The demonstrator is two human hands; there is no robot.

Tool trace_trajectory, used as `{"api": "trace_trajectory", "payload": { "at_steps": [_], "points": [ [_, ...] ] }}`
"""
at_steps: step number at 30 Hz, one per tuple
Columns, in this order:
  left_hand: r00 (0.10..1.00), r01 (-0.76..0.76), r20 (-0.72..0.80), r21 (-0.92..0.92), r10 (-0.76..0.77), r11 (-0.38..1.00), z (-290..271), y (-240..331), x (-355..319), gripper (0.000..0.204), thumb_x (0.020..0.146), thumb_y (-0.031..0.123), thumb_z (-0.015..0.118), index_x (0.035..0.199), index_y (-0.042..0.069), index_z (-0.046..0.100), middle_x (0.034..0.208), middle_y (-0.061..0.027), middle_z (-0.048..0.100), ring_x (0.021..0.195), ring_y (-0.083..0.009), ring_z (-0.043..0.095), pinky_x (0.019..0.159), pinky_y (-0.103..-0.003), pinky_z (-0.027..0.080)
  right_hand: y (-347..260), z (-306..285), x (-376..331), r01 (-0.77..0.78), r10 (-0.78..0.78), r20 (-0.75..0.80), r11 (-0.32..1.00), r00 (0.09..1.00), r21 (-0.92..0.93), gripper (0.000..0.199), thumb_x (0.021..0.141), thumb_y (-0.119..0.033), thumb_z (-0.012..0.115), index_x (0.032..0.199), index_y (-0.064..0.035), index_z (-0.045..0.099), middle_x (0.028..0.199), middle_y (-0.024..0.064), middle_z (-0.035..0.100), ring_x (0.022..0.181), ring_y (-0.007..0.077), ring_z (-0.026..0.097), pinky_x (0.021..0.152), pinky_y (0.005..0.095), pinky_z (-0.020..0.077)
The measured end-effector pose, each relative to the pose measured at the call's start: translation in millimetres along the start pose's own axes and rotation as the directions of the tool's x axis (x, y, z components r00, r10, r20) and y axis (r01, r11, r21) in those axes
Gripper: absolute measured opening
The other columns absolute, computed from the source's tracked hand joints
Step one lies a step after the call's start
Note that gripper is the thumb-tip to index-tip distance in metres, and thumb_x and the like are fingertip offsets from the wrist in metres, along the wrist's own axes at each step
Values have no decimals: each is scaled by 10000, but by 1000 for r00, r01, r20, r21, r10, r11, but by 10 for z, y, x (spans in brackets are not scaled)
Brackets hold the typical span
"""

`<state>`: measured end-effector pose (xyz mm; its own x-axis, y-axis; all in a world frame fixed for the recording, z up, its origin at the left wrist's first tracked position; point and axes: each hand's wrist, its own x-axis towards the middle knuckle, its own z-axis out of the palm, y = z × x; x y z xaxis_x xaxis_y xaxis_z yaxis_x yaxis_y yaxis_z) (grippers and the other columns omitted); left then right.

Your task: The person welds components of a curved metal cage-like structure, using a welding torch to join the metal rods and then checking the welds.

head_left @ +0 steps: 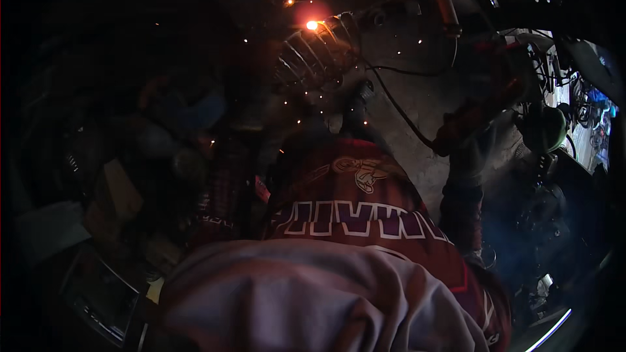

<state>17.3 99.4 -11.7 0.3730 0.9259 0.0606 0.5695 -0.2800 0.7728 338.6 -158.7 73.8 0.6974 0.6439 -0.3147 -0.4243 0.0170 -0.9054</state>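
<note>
A bright orange glowing spot (312,25) burns on the edge of a ribbed, curved metal piece (316,58), and small sparks scatter around it. My left forearm in its dark red sleeve (220,202) reaches up beside my body; the left hand is lost in the dark below the metal piece. On the right, my right hand (466,156) shows only as a dim shape, next to a long reddish-brown thing (479,114) whose kind I cannot make out. Its fingers are too dark to read. A thin black cable (401,112) runs from near the metal piece toward that hand.
A brown tube (447,6) hangs down at the upper right. Grey rough floor (417,117) shows beside the cable. Cardboard-coloured pieces (117,192) and a dark framed panel (101,293) are at the left. Cluttered gear and a bright opening (596,117) lie far right, with haze below.
</note>
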Motion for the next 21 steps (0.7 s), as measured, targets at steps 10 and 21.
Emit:
{"api": "trace_trajectory", "payload": {
  "at_steps": [10,21],
  "points": [
    [999,-33,45,29,31,999,88,-78,156,326,985,340,483,1156,103,626,933,-141,644,716,-290,602,670,-391,504,-700,-86,92,442,-454,-70,886,888,-139,268,945,-198,584,1149,-42,511,877,78,604,651,132,570,540,270,460],
    [963,243,70,208,-262,948,129,-338,315,365,1000,347,446,1182,74,604,942,-151,633,711,-301,588,679,-396,499,-1946,-476,1626,645,-699,-494,698,518,-311,235,919,-152,610,1132,-55,612,940,38,644,752,109,601,632,242,496]
  ]
}}
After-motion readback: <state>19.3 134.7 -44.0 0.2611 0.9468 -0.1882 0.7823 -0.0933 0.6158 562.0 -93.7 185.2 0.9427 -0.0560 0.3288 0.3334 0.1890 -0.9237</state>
